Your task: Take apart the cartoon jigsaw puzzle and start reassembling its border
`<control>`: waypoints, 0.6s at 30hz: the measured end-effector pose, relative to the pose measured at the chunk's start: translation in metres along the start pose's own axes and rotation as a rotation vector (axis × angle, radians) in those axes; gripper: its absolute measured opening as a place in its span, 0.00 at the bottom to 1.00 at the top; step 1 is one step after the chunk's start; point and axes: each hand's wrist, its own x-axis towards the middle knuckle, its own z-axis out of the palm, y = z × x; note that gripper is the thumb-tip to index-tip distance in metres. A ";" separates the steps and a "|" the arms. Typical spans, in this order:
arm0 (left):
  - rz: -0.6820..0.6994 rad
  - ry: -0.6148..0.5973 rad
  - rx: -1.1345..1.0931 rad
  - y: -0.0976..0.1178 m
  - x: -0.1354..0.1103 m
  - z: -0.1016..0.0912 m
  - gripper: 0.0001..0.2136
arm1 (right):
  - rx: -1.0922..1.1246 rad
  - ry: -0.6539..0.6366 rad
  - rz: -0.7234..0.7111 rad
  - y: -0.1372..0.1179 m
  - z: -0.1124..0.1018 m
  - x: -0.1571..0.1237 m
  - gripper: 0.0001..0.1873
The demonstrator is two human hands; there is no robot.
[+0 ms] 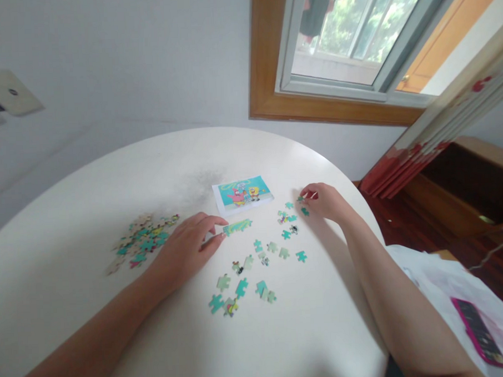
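Observation:
My left hand (192, 241) rests on the table with thumb and forefinger holding the left end of a short strip of joined puzzle pieces (239, 227), teal with yellow-green marks. At the right, my right hand (323, 200) has its fingers bent over a small dark-green puzzle piece (300, 199), pinched at the tabletop. Just below it lies a loose teal piece (305, 212). Above the strip is a printed reference picture (244, 194) with a pink starfish and a yellow square cartoon figure.
A heap of mixed puzzle pieces (143, 239) lies left of my left hand. Several loose pieces (241, 288) are scattered nearer me on the round white table (192, 346). A pink-edged phone (479, 332) lies on white cloth at the right. Wall and window (337, 46) stand behind.

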 end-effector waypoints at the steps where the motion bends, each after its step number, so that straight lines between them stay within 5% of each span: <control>1: 0.002 -0.002 0.000 0.000 0.000 0.000 0.12 | 0.004 0.003 0.001 0.000 0.000 0.000 0.10; 18: 0.002 0.014 -0.017 -0.002 0.000 0.001 0.12 | -0.027 0.013 0.014 0.000 0.001 0.001 0.11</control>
